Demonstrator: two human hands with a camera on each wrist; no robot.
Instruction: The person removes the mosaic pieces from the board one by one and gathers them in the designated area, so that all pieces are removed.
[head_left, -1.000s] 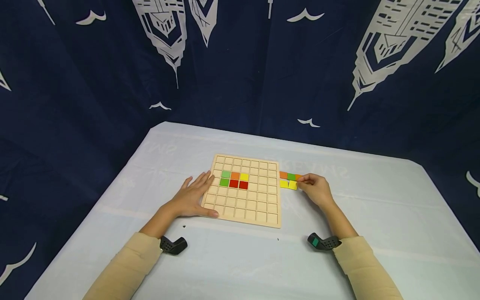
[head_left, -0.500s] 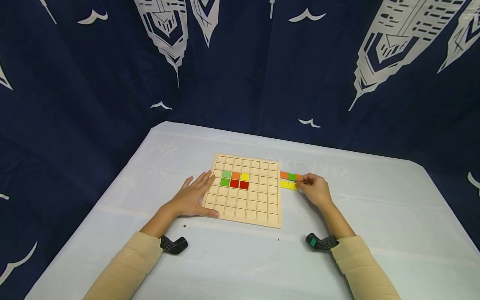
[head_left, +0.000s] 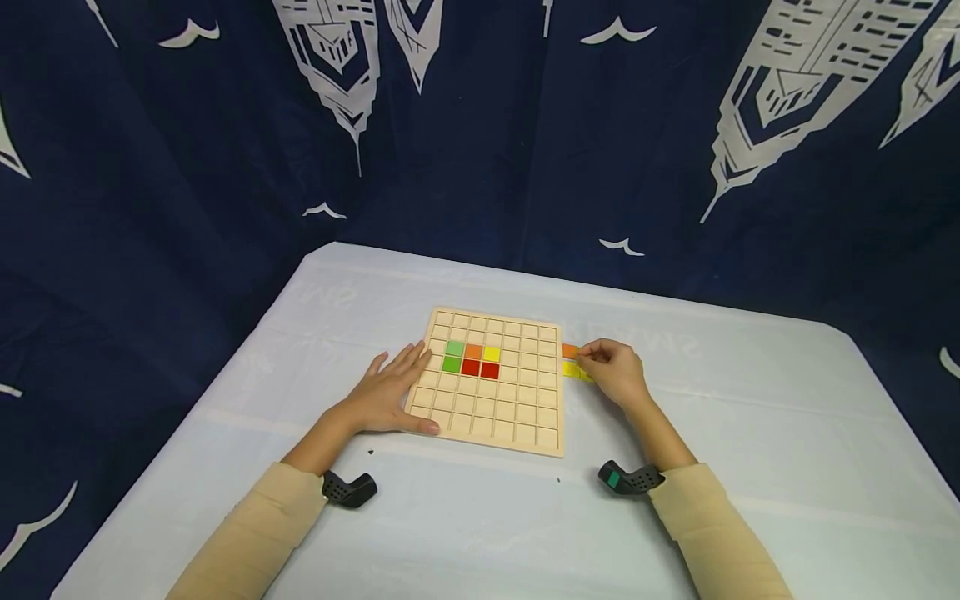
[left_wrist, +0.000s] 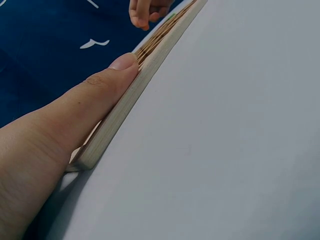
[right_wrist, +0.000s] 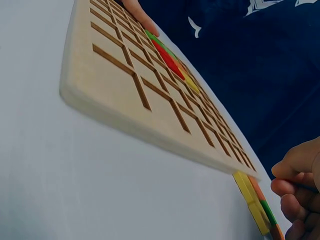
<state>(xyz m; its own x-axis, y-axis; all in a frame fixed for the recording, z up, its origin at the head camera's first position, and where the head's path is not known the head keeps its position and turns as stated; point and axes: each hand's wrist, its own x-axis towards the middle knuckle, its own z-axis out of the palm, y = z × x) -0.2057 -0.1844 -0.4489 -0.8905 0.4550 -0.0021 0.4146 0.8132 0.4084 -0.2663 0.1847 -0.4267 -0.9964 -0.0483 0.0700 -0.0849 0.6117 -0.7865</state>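
A wooden grid board [head_left: 504,412] lies on the white-covered table. Its cells hold a light green tile [head_left: 455,348], an orange tile [head_left: 474,352], a yellow tile [head_left: 492,354], a green tile [head_left: 452,364] and two red tiles [head_left: 490,370]. My left hand [head_left: 386,396] rests spread on the board's left edge, with the thumb [left_wrist: 110,75] along the near edge. Beyond the right edge, my right hand [head_left: 615,371] hovers over loose tiles, fingers loosely curled; nothing shows in its grasp. Beneath it are yellow tiles [right_wrist: 248,192], orange tiles [right_wrist: 257,187] and a green tile [right_wrist: 268,212].
The white tablecloth [head_left: 465,533] surrounds the board. A dark blue curtain [head_left: 480,167] with white prints hangs behind the table. Black wrist devices [head_left: 351,490] are worn on both forearms, over beige sleeves [head_left: 247,533]. Small dark specks lie near the board's front edge.
My right hand has shifted left along the loose tiles, now covering the green one in the head view. The skewed yellow tile straightened earlier. My left hand stays put.
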